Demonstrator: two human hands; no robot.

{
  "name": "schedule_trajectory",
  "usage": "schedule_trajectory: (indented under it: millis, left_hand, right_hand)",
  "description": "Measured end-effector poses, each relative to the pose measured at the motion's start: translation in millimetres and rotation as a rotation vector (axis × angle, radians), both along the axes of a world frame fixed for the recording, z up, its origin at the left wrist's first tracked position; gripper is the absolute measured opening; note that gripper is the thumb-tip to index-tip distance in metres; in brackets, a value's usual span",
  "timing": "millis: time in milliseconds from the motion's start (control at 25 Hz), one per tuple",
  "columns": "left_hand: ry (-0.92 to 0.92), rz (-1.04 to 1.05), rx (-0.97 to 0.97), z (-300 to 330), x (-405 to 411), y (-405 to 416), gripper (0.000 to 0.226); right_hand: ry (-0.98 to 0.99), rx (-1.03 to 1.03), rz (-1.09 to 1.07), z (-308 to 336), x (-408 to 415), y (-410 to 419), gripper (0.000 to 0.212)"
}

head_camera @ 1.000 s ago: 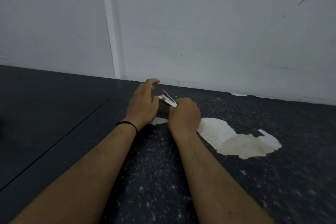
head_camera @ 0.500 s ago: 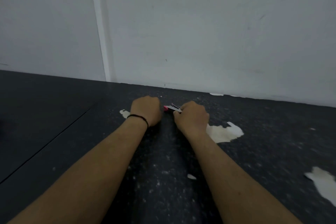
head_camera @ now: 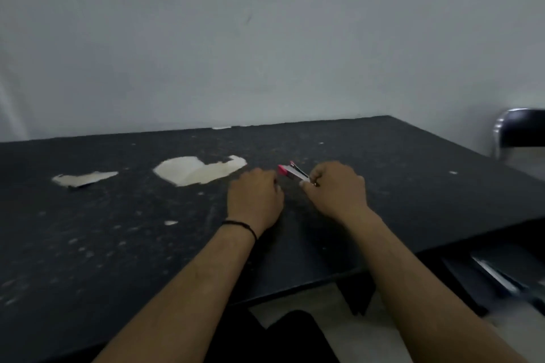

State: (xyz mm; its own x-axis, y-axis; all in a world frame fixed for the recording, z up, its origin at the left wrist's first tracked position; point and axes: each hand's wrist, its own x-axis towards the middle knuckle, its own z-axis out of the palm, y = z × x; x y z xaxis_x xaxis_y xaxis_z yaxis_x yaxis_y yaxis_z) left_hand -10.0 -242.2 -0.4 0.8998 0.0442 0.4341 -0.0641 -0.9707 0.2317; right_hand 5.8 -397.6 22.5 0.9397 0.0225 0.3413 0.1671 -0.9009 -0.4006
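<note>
Head view: small red-and-white flat object (head_camera: 290, 173) held over scuffed black tabletop (head_camera: 118, 230), about midway between near and far edges, rightward. Pinched at white end by right hand (head_camera: 336, 191); left hand (head_camera: 255, 200) curled beside red end, grip impossible to tell.

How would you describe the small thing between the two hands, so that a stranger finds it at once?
On the black table, look just right of the large pale patch where the surface has peeled. There the right hand pinches a small red-and-white object, the left hand close beside its red end. It alone shows bright red; the patches nearby are flat and cream.
</note>
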Motion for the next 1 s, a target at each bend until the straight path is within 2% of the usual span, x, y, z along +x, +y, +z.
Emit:
schedule_trajectory:
  millis: [160,400,680,800,1000]
  left_hand:
    - [0.028,-0.19,-0.014,-5.2,-15.8,-101.2,0.022]
    - [0.121,-0.401,0.034,-9.9,-17.1,-228.5,0.028]
    - [0.184,-0.502,0.096,-25.3,-1.6,-286.7,0.049]
    - [0.253,-0.494,0.189,-28.0,5.6,-288.6,0.054]
    - [0.326,-0.509,0.192,-28.7,5.2,-284.8,0.056]
  right_hand:
    - [-0.117,0.124,-0.167,-11.3,-34.1,-87.9,0.024]
    - [-0.159,0.239,-0.422,-41.9,-76.3,-198.1,0.02]
    - [-0.125,0.327,-0.634,-69.0,-129.3,-293.0,0.023]
    - [-0.003,0.197,-0.601,-75.8,-131.0,-304.5,0.023]
    - [0.105,-0.11,-0.569,-74.1,-97.3,-283.6,0.021]
